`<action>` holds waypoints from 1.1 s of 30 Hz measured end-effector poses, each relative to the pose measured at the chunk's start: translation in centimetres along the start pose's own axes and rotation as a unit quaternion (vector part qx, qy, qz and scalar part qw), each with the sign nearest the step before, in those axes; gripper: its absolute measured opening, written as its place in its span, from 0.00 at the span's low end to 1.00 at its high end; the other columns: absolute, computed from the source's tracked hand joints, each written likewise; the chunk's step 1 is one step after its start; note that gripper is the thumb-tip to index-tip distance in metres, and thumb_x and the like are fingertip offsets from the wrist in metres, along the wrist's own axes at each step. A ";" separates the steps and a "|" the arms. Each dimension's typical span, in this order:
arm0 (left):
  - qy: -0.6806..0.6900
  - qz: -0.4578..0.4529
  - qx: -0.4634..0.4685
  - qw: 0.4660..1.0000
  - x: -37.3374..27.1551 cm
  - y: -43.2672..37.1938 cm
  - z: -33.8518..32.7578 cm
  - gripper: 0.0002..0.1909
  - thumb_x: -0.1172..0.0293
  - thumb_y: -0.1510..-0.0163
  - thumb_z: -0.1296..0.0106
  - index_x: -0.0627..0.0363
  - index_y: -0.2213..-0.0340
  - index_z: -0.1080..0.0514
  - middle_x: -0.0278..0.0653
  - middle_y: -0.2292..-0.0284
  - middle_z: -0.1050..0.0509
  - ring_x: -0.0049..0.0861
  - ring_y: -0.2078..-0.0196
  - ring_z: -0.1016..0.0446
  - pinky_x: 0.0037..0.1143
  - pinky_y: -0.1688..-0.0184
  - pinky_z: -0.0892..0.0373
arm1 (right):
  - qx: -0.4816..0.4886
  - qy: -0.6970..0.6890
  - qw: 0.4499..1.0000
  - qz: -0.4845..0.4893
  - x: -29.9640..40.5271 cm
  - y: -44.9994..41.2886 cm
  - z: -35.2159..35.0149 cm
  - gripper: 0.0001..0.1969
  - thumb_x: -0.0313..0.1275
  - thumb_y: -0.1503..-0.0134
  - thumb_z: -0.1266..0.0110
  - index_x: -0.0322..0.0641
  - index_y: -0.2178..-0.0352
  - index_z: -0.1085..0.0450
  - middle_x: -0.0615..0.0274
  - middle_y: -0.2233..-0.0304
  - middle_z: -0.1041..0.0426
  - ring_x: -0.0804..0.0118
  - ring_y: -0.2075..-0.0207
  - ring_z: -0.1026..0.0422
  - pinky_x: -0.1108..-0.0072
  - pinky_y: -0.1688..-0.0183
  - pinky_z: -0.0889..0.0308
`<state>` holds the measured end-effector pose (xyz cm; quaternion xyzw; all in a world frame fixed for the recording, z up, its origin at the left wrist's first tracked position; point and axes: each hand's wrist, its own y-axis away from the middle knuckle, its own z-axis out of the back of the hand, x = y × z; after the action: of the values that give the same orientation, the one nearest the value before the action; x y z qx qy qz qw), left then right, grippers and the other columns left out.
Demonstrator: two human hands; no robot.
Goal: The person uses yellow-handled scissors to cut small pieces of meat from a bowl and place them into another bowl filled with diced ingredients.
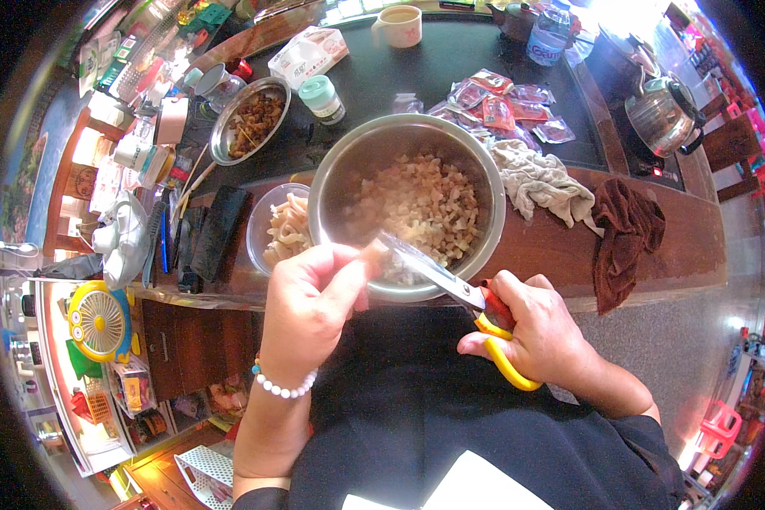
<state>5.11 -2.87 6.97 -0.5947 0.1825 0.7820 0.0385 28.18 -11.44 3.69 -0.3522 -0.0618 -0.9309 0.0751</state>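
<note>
Between the thumb and fingers of my left hand is a pale strip of food, possibly meat or skin. My right hand grips scissors with yellow and red handles. Their blades reach over the near rim of a large steel bowl, with the tips beside the strip. Small diced pale pieces cover the bowl's bottom. Left of it, a clear plastic bowl holds longer uncut strips. Haze or glare blurs the blade tips.
A grey rag and a brown cloth lie right of the bowl. Behind are small sealed packets, a green-lidded jar and a steel dish of browned food. A glass kettle stands far right.
</note>
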 end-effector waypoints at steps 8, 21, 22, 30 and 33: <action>0.033 0.028 0.001 0.999 -0.5 0.1 -0.2 0.07 0.73 0.46 0.49 0.62 0.73 0.25 0.28 0.82 0.28 0.09 0.80 0.35 0.13 0.77 0.40 | -0.003 0.027 0.999 0.024 0.0 0.0 -0.1 0.33 0.58 0.60 0.39 0.38 0.66 0.36 0.57 0.74 0.28 0.57 0.73 0.28 0.71 0.66 0.41; -0.007 -0.012 0.009 1.000 0.3 0.2 -0.6 0.08 0.71 0.46 0.51 0.61 0.74 0.25 0.28 0.84 0.30 0.09 0.83 0.36 0.12 0.80 0.43 | -0.005 -0.006 1.000 0.017 0.0 0.0 -0.5 0.28 0.54 0.58 0.38 0.41 0.71 0.36 0.61 0.81 0.30 0.59 0.78 0.29 0.72 0.68 0.40; -0.002 -0.013 0.006 1.000 0.4 0.1 -0.5 0.08 0.71 0.46 0.51 0.61 0.73 0.25 0.28 0.84 0.30 0.09 0.83 0.36 0.12 0.80 0.43 | -0.005 -0.014 1.000 0.012 0.0 0.0 -0.6 0.27 0.53 0.58 0.38 0.41 0.72 0.37 0.62 0.82 0.31 0.59 0.79 0.29 0.72 0.68 0.40; 0.025 0.020 0.015 0.999 -0.4 0.1 -0.3 0.07 0.73 0.45 0.50 0.62 0.73 0.26 0.28 0.82 0.29 0.09 0.80 0.35 0.14 0.77 0.40 | -0.008 0.030 0.999 0.021 0.1 0.1 -0.3 0.31 0.58 0.59 0.40 0.40 0.69 0.36 0.59 0.78 0.29 0.58 0.75 0.28 0.71 0.67 0.39; 0.031 -0.003 0.022 0.999 0.4 0.2 -0.5 0.07 0.72 0.45 0.51 0.61 0.73 0.26 0.28 0.83 0.29 0.09 0.81 0.36 0.13 0.79 0.41 | -0.015 0.031 0.999 0.032 0.2 0.1 -0.3 0.32 0.58 0.59 0.40 0.39 0.67 0.36 0.58 0.77 0.29 0.58 0.75 0.28 0.71 0.67 0.40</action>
<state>5.43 -3.30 6.54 -0.6183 0.1989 0.7588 0.0481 27.86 -11.59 3.57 -0.3263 -0.0338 -0.9392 0.1014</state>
